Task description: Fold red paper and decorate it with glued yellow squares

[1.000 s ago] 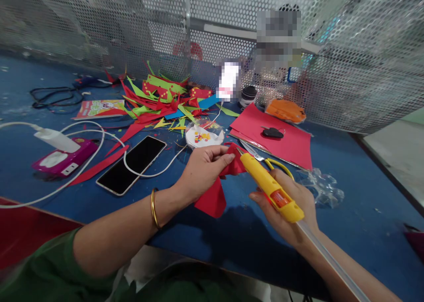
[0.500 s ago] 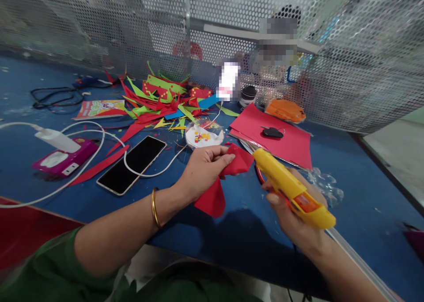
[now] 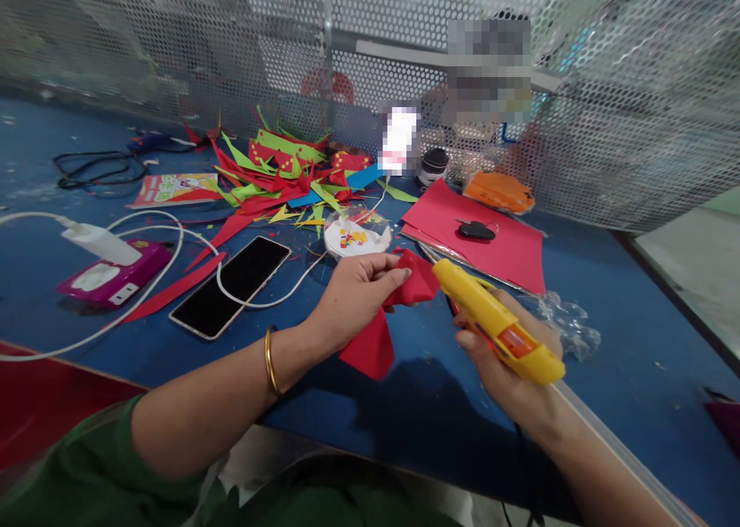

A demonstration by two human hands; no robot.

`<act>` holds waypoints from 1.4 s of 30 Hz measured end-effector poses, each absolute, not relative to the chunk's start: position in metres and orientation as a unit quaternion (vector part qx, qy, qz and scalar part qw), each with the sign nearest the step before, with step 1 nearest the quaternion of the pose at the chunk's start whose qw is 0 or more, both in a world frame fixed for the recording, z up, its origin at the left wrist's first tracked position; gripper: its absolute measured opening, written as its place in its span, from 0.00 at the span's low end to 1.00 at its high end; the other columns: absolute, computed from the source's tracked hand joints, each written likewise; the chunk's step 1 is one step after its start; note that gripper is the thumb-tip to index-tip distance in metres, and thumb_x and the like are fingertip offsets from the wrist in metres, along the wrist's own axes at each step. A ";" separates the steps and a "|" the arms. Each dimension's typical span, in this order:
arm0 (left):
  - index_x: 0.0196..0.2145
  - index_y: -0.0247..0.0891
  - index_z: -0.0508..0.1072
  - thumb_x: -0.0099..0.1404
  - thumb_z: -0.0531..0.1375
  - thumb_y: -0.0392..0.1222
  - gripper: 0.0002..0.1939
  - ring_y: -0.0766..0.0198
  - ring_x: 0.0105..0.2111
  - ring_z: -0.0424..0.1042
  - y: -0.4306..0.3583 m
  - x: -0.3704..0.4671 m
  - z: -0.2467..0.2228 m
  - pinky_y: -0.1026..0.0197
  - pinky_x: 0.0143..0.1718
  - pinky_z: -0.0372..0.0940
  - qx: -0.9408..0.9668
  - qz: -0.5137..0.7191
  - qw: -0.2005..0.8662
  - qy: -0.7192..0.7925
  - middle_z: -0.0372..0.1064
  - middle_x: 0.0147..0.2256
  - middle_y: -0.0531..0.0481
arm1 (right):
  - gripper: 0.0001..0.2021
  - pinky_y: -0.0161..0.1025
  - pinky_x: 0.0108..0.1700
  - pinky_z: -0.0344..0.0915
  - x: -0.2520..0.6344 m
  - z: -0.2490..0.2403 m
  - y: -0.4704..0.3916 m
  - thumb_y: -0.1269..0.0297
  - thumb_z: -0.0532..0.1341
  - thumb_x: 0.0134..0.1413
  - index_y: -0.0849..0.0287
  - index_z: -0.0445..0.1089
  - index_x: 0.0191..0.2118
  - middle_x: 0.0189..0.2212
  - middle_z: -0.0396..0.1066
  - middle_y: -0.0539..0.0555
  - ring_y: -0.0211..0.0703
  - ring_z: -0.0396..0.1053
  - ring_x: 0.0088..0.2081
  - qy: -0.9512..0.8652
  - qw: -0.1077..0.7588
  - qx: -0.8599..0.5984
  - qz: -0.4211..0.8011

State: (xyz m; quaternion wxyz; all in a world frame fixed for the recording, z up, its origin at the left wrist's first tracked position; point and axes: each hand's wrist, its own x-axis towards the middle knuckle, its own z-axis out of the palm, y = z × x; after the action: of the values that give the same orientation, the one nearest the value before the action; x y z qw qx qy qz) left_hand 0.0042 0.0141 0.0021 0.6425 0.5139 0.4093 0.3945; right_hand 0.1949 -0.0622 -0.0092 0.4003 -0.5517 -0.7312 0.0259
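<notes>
My left hand (image 3: pixel 361 292) pinches a folded piece of red paper (image 3: pixel 417 280) between thumb and fingers, above the blue table. More red paper (image 3: pixel 373 346) hangs below that hand; whether it is one piece with the upper part I cannot tell. My right hand (image 3: pixel 502 373) is wrapped round a yellow glue gun (image 3: pixel 491 315), a clear glue stick (image 3: pixel 607 434) trailing from its back along my forearm. The gun's front end is right beside the paper's right edge; its tip is hard to make out. Just behind my left hand stands a clear bowl (image 3: pixel 358 234) with white lining and small coloured bits.
Red, green and yellow paper scraps (image 3: pixel 283 169) pile up at the back. On the left lie a phone (image 3: pixel 231 288), a purple power adapter (image 3: pixel 116 273) and a looping white cable. Red sheets (image 3: pixel 509 257) with a black key fob (image 3: pixel 475 229) lie right, near crumpled clear plastic (image 3: pixel 570 327).
My right hand has brought the glue gun slightly left and up, closer to the red paper. My left hand and the paper have barely moved.
</notes>
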 end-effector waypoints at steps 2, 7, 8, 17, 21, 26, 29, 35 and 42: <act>0.38 0.33 0.80 0.64 0.62 0.37 0.08 0.70 0.26 0.72 0.014 0.004 0.002 0.68 0.29 0.65 0.512 0.392 0.645 0.410 0.76 0.27 0.50 | 0.19 0.36 0.22 0.58 0.194 -0.008 -0.061 0.43 0.59 0.61 0.54 0.66 0.31 0.26 0.73 0.51 0.40 0.70 0.24 -0.737 0.377 -0.561 0.027; 0.38 0.33 0.80 0.65 0.61 0.36 0.08 0.70 0.27 0.73 0.015 0.004 0.001 0.68 0.31 0.66 0.508 0.399 0.646 0.407 0.78 0.29 0.49 | 0.19 0.36 0.22 0.57 0.193 -0.007 -0.060 0.41 0.58 0.60 0.52 0.63 0.31 0.22 0.70 0.49 0.39 0.67 0.21 -0.743 0.347 -0.571 0.031; 0.37 0.33 0.80 0.65 0.61 0.36 0.08 0.70 0.27 0.73 0.015 0.004 0.001 0.68 0.30 0.66 0.510 0.399 0.645 0.407 0.78 0.29 0.48 | 0.19 0.36 0.23 0.57 0.193 -0.008 -0.060 0.42 0.58 0.60 0.53 0.63 0.31 0.22 0.70 0.48 0.39 0.67 0.22 -0.744 0.344 -0.572 0.031; 0.37 0.34 0.80 0.65 0.61 0.36 0.07 0.70 0.26 0.73 0.016 0.004 0.001 0.69 0.29 0.65 0.506 0.402 0.651 0.399 0.78 0.28 0.49 | 0.19 0.35 0.23 0.57 0.195 -0.011 -0.064 0.43 0.58 0.62 0.54 0.63 0.31 0.24 0.69 0.48 0.37 0.66 0.22 -0.750 0.343 -0.561 0.075; 0.36 0.33 0.80 0.64 0.63 0.36 0.06 0.72 0.25 0.72 0.016 0.004 -0.003 0.70 0.29 0.65 0.506 0.409 0.650 0.393 0.77 0.28 0.50 | 0.19 0.36 0.23 0.58 0.195 -0.007 -0.064 0.43 0.57 0.63 0.54 0.64 0.30 0.26 0.71 0.49 0.37 0.68 0.24 -0.743 0.370 -0.554 0.060; 0.36 0.33 0.80 0.64 0.62 0.37 0.06 0.71 0.27 0.73 0.016 0.004 -0.001 0.69 0.31 0.67 0.495 0.408 0.663 0.386 0.78 0.28 0.51 | 0.18 0.36 0.24 0.59 0.194 -0.010 -0.061 0.45 0.58 0.62 0.54 0.65 0.32 0.24 0.69 0.48 0.38 0.67 0.23 -0.747 0.354 -0.561 0.048; 0.35 0.34 0.80 0.64 0.62 0.36 0.06 0.70 0.28 0.74 0.015 0.005 0.000 0.68 0.33 0.68 0.500 0.409 0.660 0.383 0.79 0.29 0.50 | 0.18 0.36 0.23 0.58 0.195 -0.012 -0.061 0.44 0.60 0.60 0.54 0.66 0.32 0.22 0.68 0.47 0.38 0.66 0.22 -0.734 0.352 -0.579 0.040; 0.37 0.35 0.80 0.64 0.62 0.39 0.07 0.68 0.26 0.75 0.015 0.004 -0.002 0.68 0.28 0.65 0.517 0.391 0.644 0.406 0.78 0.27 0.50 | 0.18 0.37 0.25 0.61 0.197 -0.013 -0.061 0.43 0.60 0.59 0.55 0.68 0.33 0.25 0.72 0.50 0.39 0.67 0.23 -0.687 0.393 -0.611 0.024; 0.38 0.36 0.79 0.66 0.61 0.40 0.08 0.69 0.24 0.75 0.014 0.003 0.002 0.69 0.24 0.62 0.518 0.371 0.648 0.417 0.77 0.26 0.51 | 0.18 0.40 0.29 0.65 0.204 -0.012 -0.053 0.44 0.62 0.58 0.55 0.70 0.35 0.28 0.71 0.50 0.41 0.69 0.26 -0.632 0.447 -0.629 0.076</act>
State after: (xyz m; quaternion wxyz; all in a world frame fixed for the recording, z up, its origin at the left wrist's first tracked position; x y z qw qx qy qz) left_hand 0.0031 0.0136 0.0018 0.6479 0.5178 0.4175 0.3713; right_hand 0.2038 -0.0533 -0.0125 0.4467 -0.6286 -0.6321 0.0759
